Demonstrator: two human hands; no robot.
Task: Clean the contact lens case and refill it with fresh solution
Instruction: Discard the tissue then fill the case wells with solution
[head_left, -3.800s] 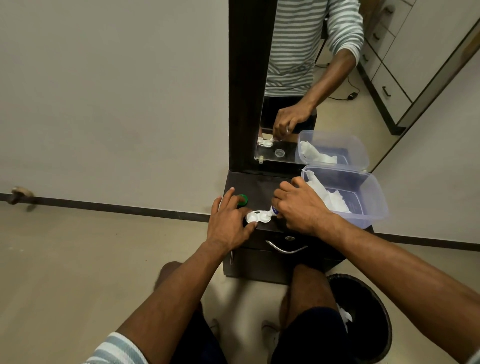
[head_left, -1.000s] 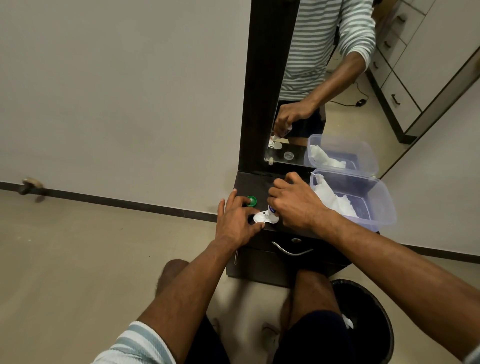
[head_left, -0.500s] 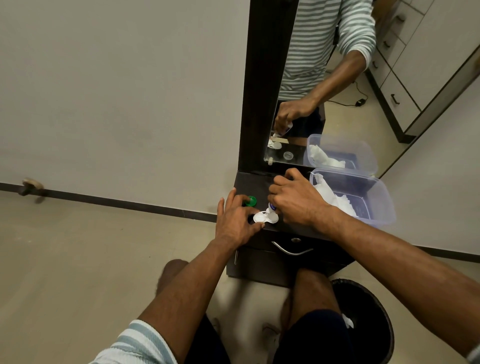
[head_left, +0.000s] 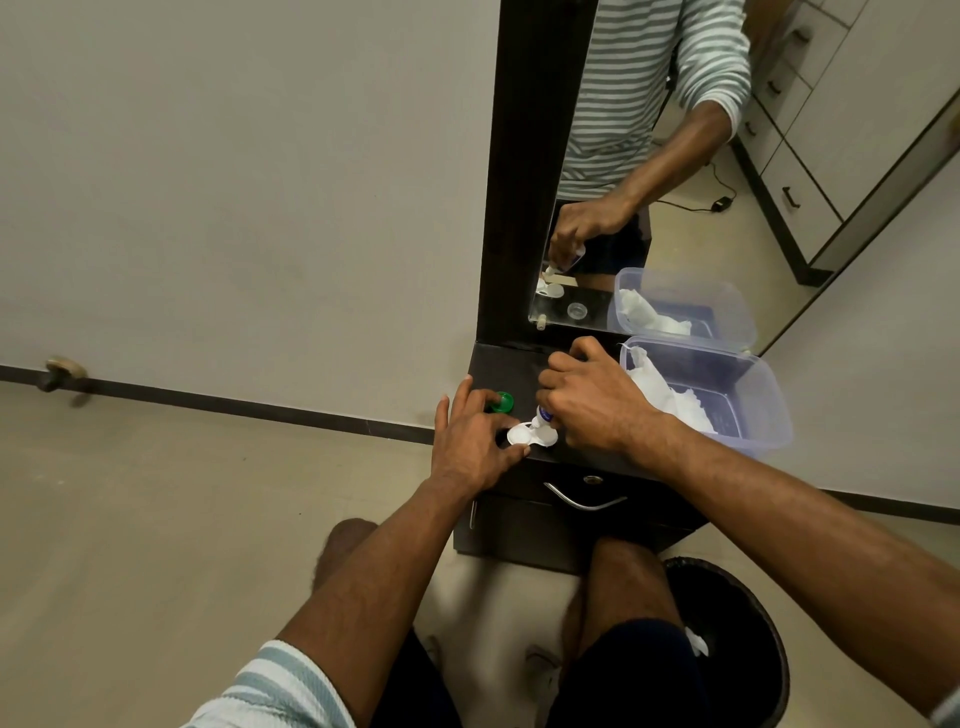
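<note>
Tissue (head_left: 670, 400) fills the clear plastic tub (head_left: 769, 415) at the desk's (head_left: 498, 369) right, while the right hand (head_left: 597, 400), fingers clenched around a solution bottle (head_left: 543, 415), tips its nozzle into the open white lens case (head_left: 524, 435), which the left hand (head_left: 470, 441) steadies with spread fingers beside a green cap (head_left: 504, 402).

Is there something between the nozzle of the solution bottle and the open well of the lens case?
Nothing visible: the solution bottle in the right hand points straight down at the lens case, which the left hand steadies.
</note>
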